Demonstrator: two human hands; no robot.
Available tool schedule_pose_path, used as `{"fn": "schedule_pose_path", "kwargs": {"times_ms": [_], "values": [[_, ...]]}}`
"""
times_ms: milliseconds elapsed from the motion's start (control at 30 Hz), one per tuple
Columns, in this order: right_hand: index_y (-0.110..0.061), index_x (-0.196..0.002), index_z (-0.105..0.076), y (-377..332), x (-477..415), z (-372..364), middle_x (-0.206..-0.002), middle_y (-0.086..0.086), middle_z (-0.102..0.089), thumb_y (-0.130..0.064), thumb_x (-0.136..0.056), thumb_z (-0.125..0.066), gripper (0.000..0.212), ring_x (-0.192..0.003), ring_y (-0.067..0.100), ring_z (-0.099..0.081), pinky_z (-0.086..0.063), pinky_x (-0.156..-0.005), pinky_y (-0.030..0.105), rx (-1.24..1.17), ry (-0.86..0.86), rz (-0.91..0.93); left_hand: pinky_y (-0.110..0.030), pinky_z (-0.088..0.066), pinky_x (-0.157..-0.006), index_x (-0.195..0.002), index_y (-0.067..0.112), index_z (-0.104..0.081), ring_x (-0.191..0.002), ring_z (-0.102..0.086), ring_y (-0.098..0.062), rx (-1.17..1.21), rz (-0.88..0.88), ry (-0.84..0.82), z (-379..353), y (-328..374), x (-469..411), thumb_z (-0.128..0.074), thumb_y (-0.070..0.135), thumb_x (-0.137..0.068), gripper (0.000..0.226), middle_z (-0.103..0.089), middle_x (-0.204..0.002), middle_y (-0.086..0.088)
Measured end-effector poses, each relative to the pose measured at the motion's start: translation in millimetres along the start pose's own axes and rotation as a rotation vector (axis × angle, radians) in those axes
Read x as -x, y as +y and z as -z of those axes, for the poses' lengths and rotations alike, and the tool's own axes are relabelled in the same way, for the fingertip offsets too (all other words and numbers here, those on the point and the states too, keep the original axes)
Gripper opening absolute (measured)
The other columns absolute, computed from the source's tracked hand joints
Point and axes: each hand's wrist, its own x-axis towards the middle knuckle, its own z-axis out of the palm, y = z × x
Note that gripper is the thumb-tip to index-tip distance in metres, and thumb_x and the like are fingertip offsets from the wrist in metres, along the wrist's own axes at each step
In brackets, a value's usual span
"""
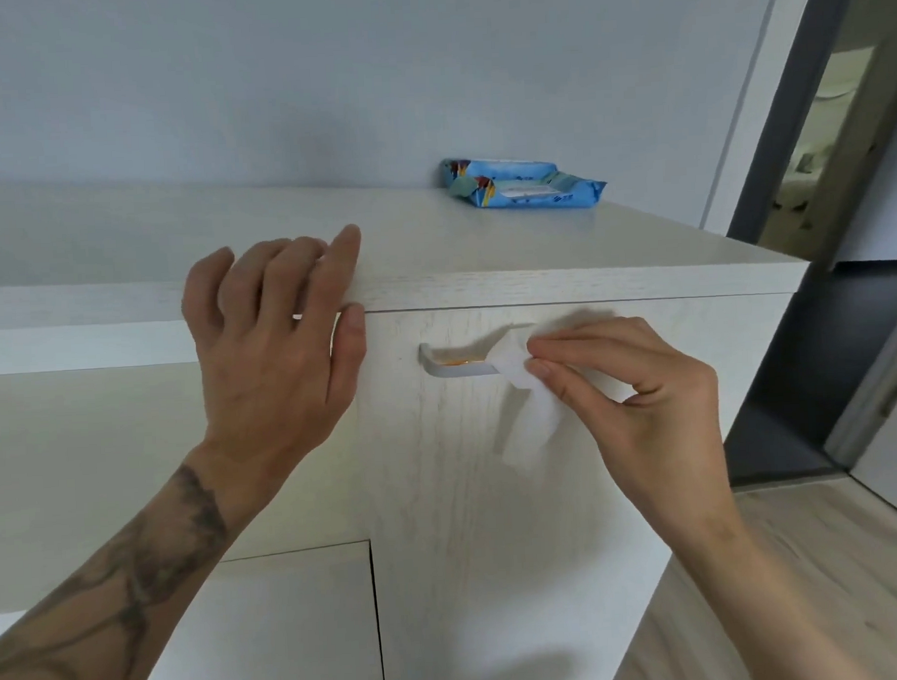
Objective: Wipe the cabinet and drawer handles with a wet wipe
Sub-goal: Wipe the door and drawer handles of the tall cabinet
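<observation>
A pale wood-grain cabinet door [468, 493] carries a silver bar handle [453, 368] near its top edge. My right hand [638, 388] pinches a white wet wipe [529, 403] wrapped around the handle's right end; the wipe's loose tail hangs down against the door. My left hand [276, 337] lies flat with spread fingers on the cabinet's front top edge, left of the handle, thumb at the seam under the top board. It holds nothing.
Two blue wet-wipe packs [522, 185] lie on the cabinet top [431, 237] by the wall. A lower white door [274, 630] sits at bottom left. A dark doorway [814, 169] and wooden floor [781, 582] are on the right.
</observation>
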Motion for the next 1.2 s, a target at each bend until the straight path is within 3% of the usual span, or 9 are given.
{"fn": "schedule_pose_path", "kwargs": {"times_ms": [233, 433, 567, 733, 867, 1000, 1200], "values": [[-0.020, -0.100, -0.082, 13, 0, 7, -0.107, -0.013, -0.076, -0.011, -0.089, -0.079, 0.014, -0.103, 0.007, -0.071, -0.055, -0.092, 0.045, 0.068, 0.029, 0.104, -0.047, -0.025, -0.114, -0.138, 0.011, -0.063, -0.115, -0.049, -0.031, 0.004, 0.059, 0.036, -10, 6, 0, -0.037, 0.028, -0.109, 0.042, -0.061, -0.118, -0.009], [-0.016, -0.100, -0.083, 17, -6, 6, -0.107, -0.008, -0.078, -0.010, -0.090, -0.079, 0.013, -0.101, 0.015, -0.073, -0.053, -0.092, 0.042, 0.084, -0.031, 0.205, -0.047, -0.025, -0.114, -0.135, 0.011, -0.064, -0.113, -0.049, -0.031, 0.002, 0.059, 0.053, -13, 6, -1, -0.037, 0.029, -0.109, 0.042, -0.062, -0.116, -0.010], [-0.018, -0.100, -0.082, 16, -2, 5, -0.105, -0.010, -0.077, -0.009, -0.089, -0.080, 0.015, -0.101, 0.010, -0.071, -0.056, -0.088, 0.046, 0.074, 0.023, 0.154, -0.047, -0.024, -0.113, -0.134, 0.011, -0.064, -0.113, -0.048, -0.031, -0.002, 0.064, 0.053, -13, 6, -2, -0.037, 0.029, -0.108, 0.041, -0.062, -0.115, -0.012], [-0.016, -0.101, -0.083, 16, -5, -1, -0.105, -0.006, -0.078, -0.009, -0.090, -0.080, 0.013, -0.100, 0.017, -0.073, -0.053, -0.091, 0.040, 0.077, -0.027, 0.222, -0.045, -0.023, -0.113, -0.131, 0.010, -0.065, -0.113, -0.048, -0.031, -0.021, 0.060, 0.053, -13, 6, -3, -0.036, 0.030, -0.109, 0.042, -0.064, -0.114, -0.013], [-0.019, -0.100, -0.082, 18, -2, 3, -0.104, -0.009, -0.078, -0.011, -0.089, -0.080, 0.013, -0.100, 0.012, -0.071, -0.055, -0.090, 0.044, 0.062, 0.040, 0.149, -0.045, -0.023, -0.113, -0.131, 0.010, -0.064, -0.112, -0.048, -0.032, -0.023, 0.065, 0.056, -14, 8, -3, -0.037, 0.030, -0.108, 0.041, -0.062, -0.115, -0.013], [-0.015, -0.101, -0.083, 9, -4, -18, -0.105, -0.006, -0.079, -0.011, -0.091, -0.081, 0.012, -0.100, 0.016, -0.073, -0.052, -0.093, 0.034, 0.055, -0.005, 0.241, -0.046, -0.024, -0.113, -0.131, 0.010, -0.064, -0.112, -0.048, -0.032, -0.028, 0.056, 0.051, -13, 7, -3, -0.038, 0.029, -0.108, 0.040, -0.061, -0.115, -0.012], [-0.019, -0.104, -0.080, 20, 3, -2, -0.105, -0.009, -0.077, -0.009, -0.090, -0.081, 0.017, -0.103, 0.011, -0.071, -0.055, -0.092, 0.043, 0.078, 0.081, 0.183, -0.046, -0.024, -0.113, -0.130, 0.010, -0.064, -0.112, -0.048, -0.032, -0.022, 0.054, 0.047, -12, 8, -4, -0.037, 0.029, -0.108, 0.040, -0.063, -0.114, -0.013]]}}
